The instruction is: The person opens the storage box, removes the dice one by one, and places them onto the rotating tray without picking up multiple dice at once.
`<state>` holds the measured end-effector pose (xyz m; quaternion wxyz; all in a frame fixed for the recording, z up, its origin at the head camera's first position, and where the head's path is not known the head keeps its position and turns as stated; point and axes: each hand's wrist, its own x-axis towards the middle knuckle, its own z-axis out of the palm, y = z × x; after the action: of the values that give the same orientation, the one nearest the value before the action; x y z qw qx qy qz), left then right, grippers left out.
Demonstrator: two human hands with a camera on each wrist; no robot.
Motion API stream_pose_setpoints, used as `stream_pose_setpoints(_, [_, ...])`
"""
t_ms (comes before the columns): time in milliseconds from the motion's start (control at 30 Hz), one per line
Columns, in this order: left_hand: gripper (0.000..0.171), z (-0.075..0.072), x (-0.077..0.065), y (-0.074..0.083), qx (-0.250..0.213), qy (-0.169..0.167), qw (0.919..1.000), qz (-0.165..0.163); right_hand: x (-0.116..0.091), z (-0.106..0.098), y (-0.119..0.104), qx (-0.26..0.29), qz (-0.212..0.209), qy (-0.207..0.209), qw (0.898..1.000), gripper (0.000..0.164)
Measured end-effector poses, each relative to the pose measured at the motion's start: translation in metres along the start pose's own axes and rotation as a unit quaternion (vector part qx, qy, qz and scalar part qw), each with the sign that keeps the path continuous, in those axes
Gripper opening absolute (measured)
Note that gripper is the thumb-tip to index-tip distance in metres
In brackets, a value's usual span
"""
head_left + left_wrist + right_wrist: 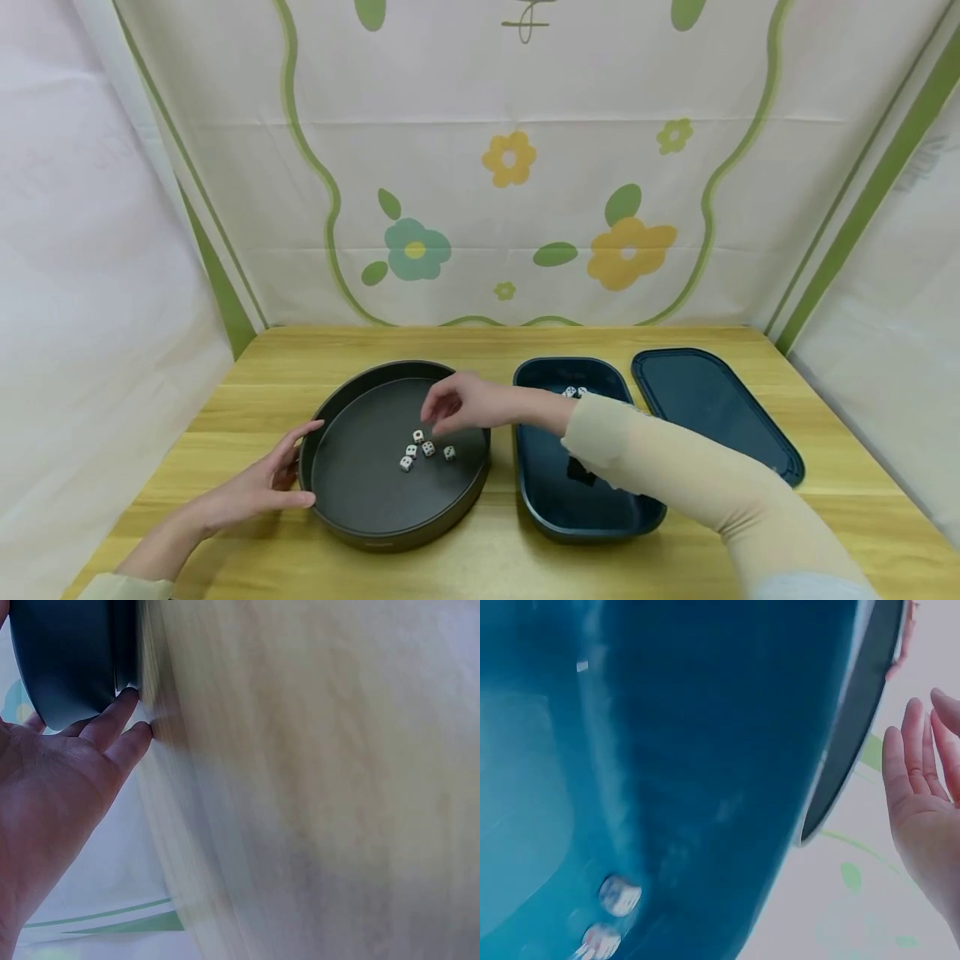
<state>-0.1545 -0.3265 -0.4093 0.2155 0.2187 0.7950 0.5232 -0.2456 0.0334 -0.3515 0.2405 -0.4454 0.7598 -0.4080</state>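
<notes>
Several white dice [428, 448] lie in a loose cluster on the floor of a dark round pan [360, 500]. My left hand [258, 489] rests against the pan's left wall with fingers spread; in the left wrist view its fingers [112, 727] touch the outside of the wall. Over the pan, just above the dice, hovers my right hand [468, 404], its fingers loosely bent. Nothing shows between the fingers of the right hand [922, 795] in the right wrist view. My right forearm crosses a dark blue rectangular container [555, 508], with more dice [571, 392] inside at its far end.
A flat dark blue lid [720, 400] lies on the wooden table [495, 567], right of the container. A small black object [580, 472], partly hidden by the sleeve, shows over the container. White patterned cloth [525, 208] stands behind and at both sides.
</notes>
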Motion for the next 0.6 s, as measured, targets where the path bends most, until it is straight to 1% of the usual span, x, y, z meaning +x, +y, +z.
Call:
stream_pose_setpoints(100, [0.086, 0.000, -0.001, -0.002, -0.003, -0.002, 1.0000, 0.000, -0.017, -0.009, 0.000, 0.017, 0.012, 0.019, 1.000, 0.018])
stream_pose_setpoints(233, [0.086, 0.000, -0.002, -0.002, -0.007, -0.003, 1.0000, 0.001, -0.037, -0.020, 0.004, 0.017, 0.015, 0.053, 0.998, 0.017])
stream_pose_setpoints(333, [0.086, 0.001, -0.002, -0.003, -0.008, -0.004, 1.0000, 0.003, -0.053, -0.027, 0.011, 0.014, 0.019, 0.073, 0.997, 0.020])
stream_pose_setpoints(600, [0.086, 0.001, 0.001, -0.003, -0.010, -0.005, 0.9999, 0.003, -0.094, -0.053, 0.021, 0.033, 0.035, 0.129, 0.990, 0.025])
